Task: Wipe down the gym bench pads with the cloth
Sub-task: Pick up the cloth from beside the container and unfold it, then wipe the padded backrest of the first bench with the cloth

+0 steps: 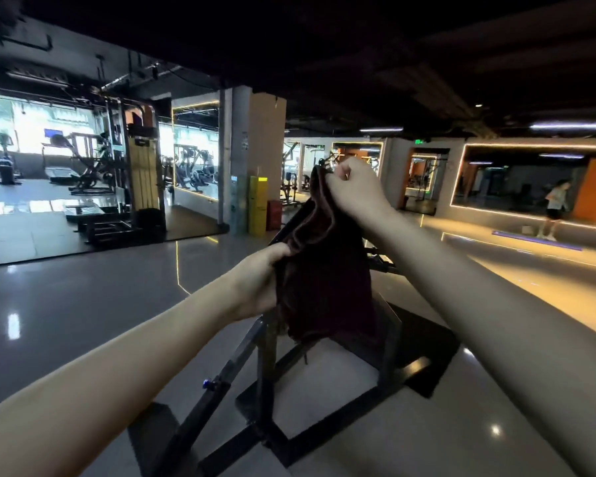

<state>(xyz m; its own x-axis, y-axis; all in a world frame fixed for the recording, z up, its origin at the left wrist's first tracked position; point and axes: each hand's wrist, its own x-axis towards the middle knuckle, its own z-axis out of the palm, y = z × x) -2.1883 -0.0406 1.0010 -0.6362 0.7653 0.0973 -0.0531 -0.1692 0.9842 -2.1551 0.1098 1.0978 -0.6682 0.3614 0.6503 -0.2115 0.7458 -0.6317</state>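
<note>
The dark maroon fabric cloth [324, 287] hung above the black metal bench frame [265, 380]; left hand [255, 284] at its nine o'clock, right hand [355, 191] at its one o'clock.

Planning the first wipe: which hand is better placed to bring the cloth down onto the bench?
Probably the left hand: it grips the cloth low, near the bench frame; the right hand pinches only a top corner, raised.
</note>
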